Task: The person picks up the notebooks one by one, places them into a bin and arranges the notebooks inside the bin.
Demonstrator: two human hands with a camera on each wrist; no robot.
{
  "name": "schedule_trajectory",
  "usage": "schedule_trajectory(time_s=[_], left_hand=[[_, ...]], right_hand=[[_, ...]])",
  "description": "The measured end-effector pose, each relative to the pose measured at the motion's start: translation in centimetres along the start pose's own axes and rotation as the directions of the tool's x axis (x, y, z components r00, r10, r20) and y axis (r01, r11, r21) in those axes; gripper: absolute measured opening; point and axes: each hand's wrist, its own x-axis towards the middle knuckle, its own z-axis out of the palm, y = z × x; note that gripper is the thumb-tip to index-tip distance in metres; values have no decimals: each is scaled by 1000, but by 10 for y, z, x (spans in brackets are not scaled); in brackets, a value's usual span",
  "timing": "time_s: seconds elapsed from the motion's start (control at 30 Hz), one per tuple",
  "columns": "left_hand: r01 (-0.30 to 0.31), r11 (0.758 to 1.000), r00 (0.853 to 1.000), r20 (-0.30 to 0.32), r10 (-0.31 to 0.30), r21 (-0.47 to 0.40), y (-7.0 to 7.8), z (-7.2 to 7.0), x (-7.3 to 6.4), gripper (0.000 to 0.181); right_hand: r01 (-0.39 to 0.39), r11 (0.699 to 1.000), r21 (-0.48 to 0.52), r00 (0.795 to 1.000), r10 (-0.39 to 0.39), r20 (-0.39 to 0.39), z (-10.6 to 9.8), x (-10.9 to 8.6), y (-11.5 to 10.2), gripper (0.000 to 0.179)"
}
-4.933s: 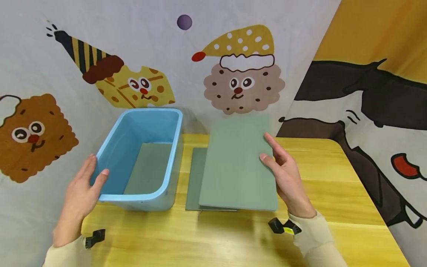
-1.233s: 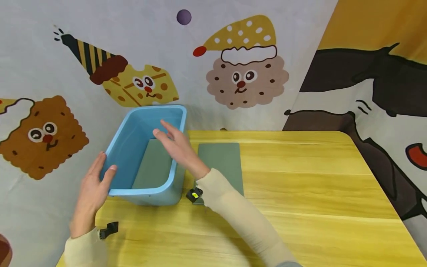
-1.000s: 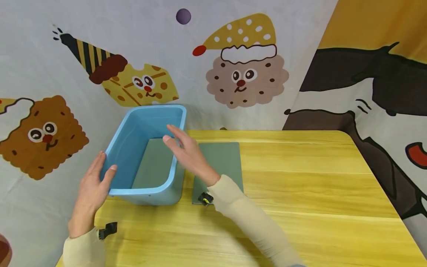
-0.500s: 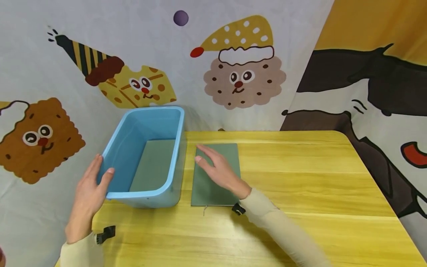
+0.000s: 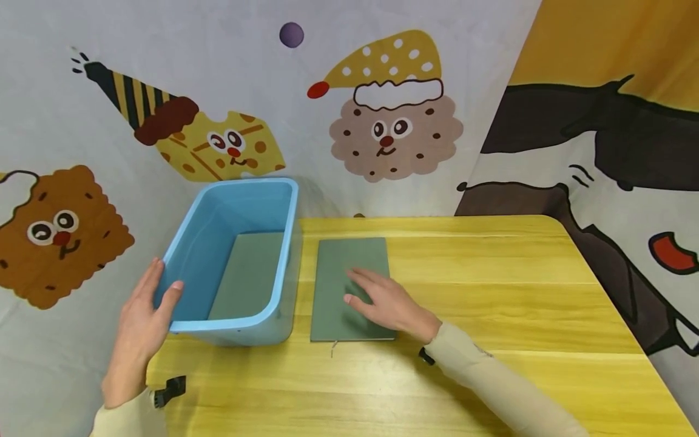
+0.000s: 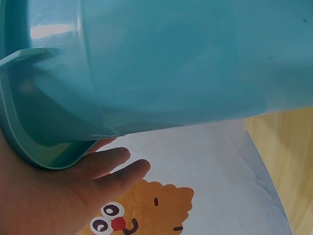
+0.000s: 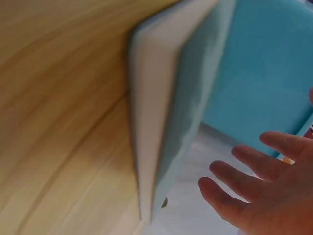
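Observation:
A light blue plastic bin [image 5: 284,291] stands on the left of the table with a green notebook [image 5: 248,276] lying flat on its bottom. My left hand [image 5: 141,321] grips the bin's near left corner, thumb over the rim and fingers along the outer wall. In the left wrist view the fingers of this hand [image 6: 93,186] stretch out under the rim. Another green hardcover notebook [image 5: 341,261] lies on the table right of the bin, a ribbon poking out at its near edge. Over it hovers my right hand [image 5: 390,303], fingers loosely spread, holding nothing. The right wrist view shows its thick pages [image 7: 156,83].
The yellow wood-grain table [image 5: 480,303] extends to the right and towards me. A cloth with cartoon prints [image 5: 317,121] hangs right behind the bin and along the table's back edge. Black wrist straps [image 5: 170,391] sit at my sleeves.
The notebook my right hand held 4.9 seconds ago has left it. Since 1.2 seconds ago that hand has moved from over the bin right and nearer, above the table's notebook. Left hand stays put.

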Motion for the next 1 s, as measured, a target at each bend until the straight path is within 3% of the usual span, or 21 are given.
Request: schedule_trajectory(time_s=[0.13,0.23,0.37,0.43,0.5,0.63,1.0], left_hand=[[8,1000,1000,0,-8,4,0,-2,0,69],[4,1000,1000,-10,-4,2,-1,-5,-1,68],[1,1000,1000,-27,-1,11,-3,-9,-4,67],[4,1000,1000,-27,-4,20,-4,-10,-5,67],[15,1000,1000,-22,-14,26,-5,-10,-6,67],[26,999,1000,-17,-26,30,-3,-11,-7,68],[-20,999,1000,-13,20,40,5,-4,-2,68]], right_hand=[[71,988,-136,997,-66,39,3,-5,7,70],[86,979,-183,987,-59,151,6,-8,7,74],[60,981,-182,937,8,350,13,-9,1,83],[67,975,-212,913,26,406,16,-9,-2,86],[98,958,-269,905,26,424,19,-11,-4,87],[138,936,-324,914,6,405,21,-15,-3,85],[119,939,-322,926,12,377,11,-27,10,80]])
